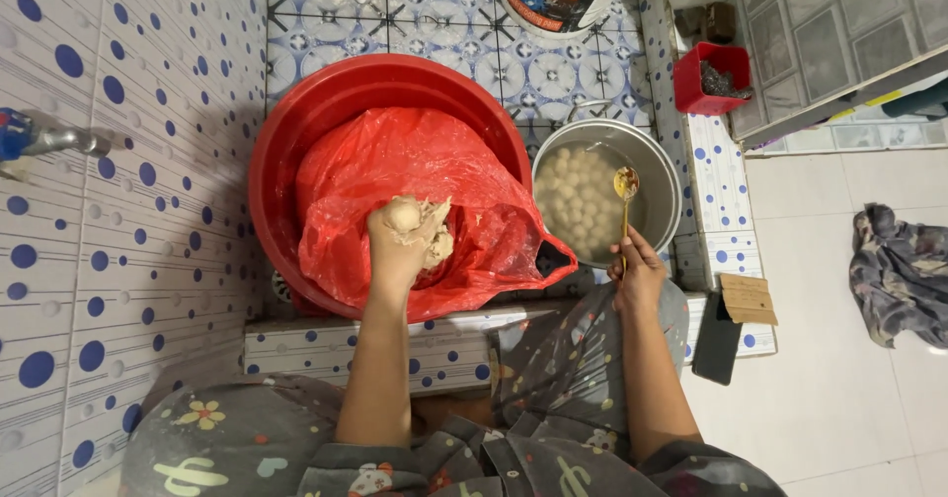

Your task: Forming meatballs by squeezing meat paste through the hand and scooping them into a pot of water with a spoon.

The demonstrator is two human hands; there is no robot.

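- The left hand is squeezing a lump of dough, fingers clamped, over the red bag.
- The right hand is gripping a spoon, fingers closed on it, over the pot on the right.

A home washing area — dotted wall tiles, a tap, a floor drain, a red basin and a metal pot.

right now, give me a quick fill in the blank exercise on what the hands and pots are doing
1. The left hand squeezes a lump of ____ above the red bag.
2. The right hand holds a ____ over the metal pot.
3. The red bag sits inside a red ____.
4. The metal pot holds many pale ____ in water.

Missing words: paste; spoon; basin; balls
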